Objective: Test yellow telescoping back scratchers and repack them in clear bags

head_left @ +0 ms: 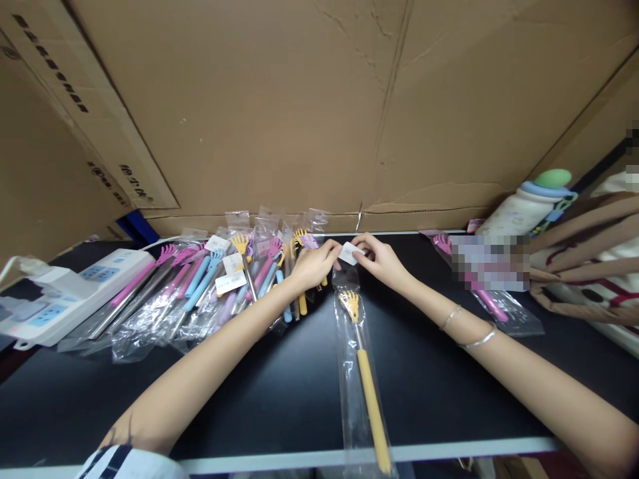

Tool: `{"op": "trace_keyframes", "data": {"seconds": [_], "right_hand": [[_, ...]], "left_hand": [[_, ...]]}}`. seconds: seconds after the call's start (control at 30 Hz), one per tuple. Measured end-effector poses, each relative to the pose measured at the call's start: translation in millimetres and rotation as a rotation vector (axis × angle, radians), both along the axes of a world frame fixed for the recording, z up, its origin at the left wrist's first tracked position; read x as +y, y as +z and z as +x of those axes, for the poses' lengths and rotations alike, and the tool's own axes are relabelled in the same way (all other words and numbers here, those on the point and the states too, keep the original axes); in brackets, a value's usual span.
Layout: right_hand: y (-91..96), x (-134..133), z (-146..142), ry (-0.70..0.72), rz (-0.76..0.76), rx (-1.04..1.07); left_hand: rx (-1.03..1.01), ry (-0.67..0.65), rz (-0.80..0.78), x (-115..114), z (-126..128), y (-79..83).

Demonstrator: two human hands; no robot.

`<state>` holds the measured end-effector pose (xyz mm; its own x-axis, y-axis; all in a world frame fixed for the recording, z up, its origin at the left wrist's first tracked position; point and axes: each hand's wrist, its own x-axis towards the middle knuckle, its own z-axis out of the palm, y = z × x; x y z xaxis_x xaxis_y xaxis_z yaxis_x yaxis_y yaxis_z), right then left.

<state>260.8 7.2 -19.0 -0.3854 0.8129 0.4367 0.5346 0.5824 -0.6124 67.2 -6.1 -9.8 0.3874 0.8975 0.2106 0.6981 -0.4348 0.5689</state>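
At the centre of the frame your two hands meet over a small white rectangular label (348,253), which sits at the top end of a long clear plastic bag (355,372). Inside that bag lies a yellow back scratcher with a hand-shaped head and a yellow handle (368,389); it runs from just below your hands down to the bottom edge of the frame, crossing the white front edge of the black tabletop (279,392).

Your left hand (314,265) has its fingers curled narrow, the tips pinching the left edge of the label and the bag's top. Your right hand (382,259) mirrors it, fingertips closed on the label's right side. Two thin silver bangles (466,330) circle your right wrist.

Just left of your left hand, touching it from behind, spreads a loose pile of bagged back scratchers in pink, blue, purple and yellow (214,286), several carrying the same white labels. Further out, at the left edge of the frame, a white power strip with pale blue sockets (60,293) rests on the table.

To the right of centre lies another clear bag holding a pink scratcher (492,306), partly under a blurred patch. Beyond it, toward the upper right, stands a white bottle with a blue and green cap (532,203), beside a cream and brown striped fabric bag (592,266). Brown corrugated cardboard sheets (299,100) wall in the whole upper half of the frame.
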Motion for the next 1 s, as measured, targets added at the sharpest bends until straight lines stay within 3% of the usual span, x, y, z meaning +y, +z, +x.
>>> {"op": "trace_keyframes", "data": {"seconds": [0.47,0.73,1.0], "right_hand": [[-10.2,9.7,3.9,0.081,-0.066,0.135],[-19.8,18.4,8.0,0.17,-0.151,0.157],[-20.1,15.0,3.1,0.163,-0.18,0.199]], "left_hand": [[-0.129,-0.086,0.007,7.2,-0.4,-8.4],[-0.095,-0.058,0.033,6.8,-2.0,-6.2],[-0.095,-0.026,0.03,5.9,-1.6,-7.3]]}}
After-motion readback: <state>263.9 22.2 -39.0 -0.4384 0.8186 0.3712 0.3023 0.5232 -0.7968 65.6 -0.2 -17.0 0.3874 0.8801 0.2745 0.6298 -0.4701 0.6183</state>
